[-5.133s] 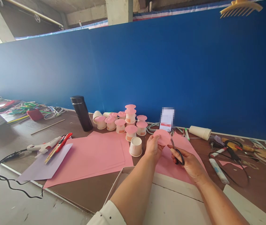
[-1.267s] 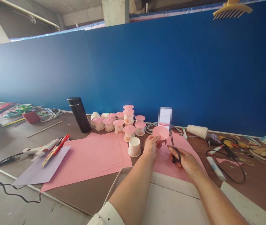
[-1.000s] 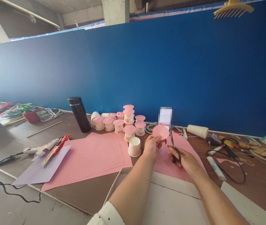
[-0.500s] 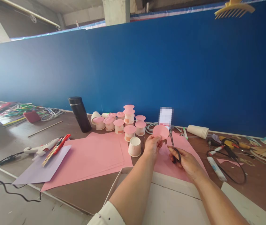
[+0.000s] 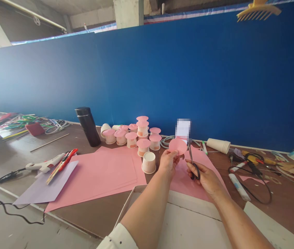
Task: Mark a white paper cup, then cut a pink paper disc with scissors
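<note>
A round pink paper disc [image 5: 177, 146] is pinched between the thumb and fingers of my left hand [image 5: 170, 159]. My right hand [image 5: 203, 174] grips a pair of scissors [image 5: 191, 157] by its black handles, the blades pointing up beside the disc's right edge. Whether the blades touch the paper I cannot tell. Pink paper [image 5: 188, 183] lies beneath both hands. Left of my left hand stands an upturned paper cup [image 5: 149, 163] with a bare top. Behind it are several cups with pink discs on top [image 5: 143, 143], a few of them stacked.
A black flask [image 5: 88, 127] stands behind the pink sheets [image 5: 105, 173]. To the left lie a glue gun [image 5: 44, 164], a red utility knife [image 5: 62, 166] and purple paper [image 5: 51, 186]. Nested paper cups [image 5: 218, 145], markers and cables lie at right. A white box [image 5: 188, 221] is in front.
Almost nothing differs. Both hands hold the disc and scissors in nearly the same place, with only a very slight shift of the view.
</note>
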Demonstrator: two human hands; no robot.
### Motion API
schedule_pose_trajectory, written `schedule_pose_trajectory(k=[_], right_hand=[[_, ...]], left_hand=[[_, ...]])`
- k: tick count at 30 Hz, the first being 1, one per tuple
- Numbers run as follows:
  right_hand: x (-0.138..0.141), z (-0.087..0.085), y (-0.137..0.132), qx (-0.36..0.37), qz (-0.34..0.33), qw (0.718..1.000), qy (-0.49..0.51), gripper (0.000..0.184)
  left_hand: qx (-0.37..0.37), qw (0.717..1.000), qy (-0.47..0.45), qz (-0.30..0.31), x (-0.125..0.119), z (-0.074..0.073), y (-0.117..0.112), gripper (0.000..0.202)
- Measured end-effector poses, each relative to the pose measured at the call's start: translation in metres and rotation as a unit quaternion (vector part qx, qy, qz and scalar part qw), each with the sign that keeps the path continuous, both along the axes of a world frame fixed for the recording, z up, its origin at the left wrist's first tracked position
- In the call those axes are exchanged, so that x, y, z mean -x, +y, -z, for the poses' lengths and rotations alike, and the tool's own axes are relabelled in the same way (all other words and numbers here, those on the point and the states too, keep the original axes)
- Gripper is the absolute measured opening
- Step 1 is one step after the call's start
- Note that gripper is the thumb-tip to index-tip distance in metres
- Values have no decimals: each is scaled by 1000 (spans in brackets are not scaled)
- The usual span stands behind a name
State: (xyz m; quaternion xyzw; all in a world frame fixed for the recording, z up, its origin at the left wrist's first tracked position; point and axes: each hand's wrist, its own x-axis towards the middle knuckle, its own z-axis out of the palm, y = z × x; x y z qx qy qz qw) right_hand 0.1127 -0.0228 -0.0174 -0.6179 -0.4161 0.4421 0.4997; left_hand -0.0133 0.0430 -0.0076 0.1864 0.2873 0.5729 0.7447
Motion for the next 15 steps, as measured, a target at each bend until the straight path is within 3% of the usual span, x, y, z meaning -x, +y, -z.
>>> schedule_pose_trajectory(k=[6, 15], right_hand=[[-1, -6, -4, -21, -5, 999, -24, 63], [-7, 1, -2, -43, -6, 998, -40, 59]], left_hand=[[-8, 1000, 7, 0, -1, 3, 2, 26], [-30, 999, 28, -9, -2, 3, 4, 30]])
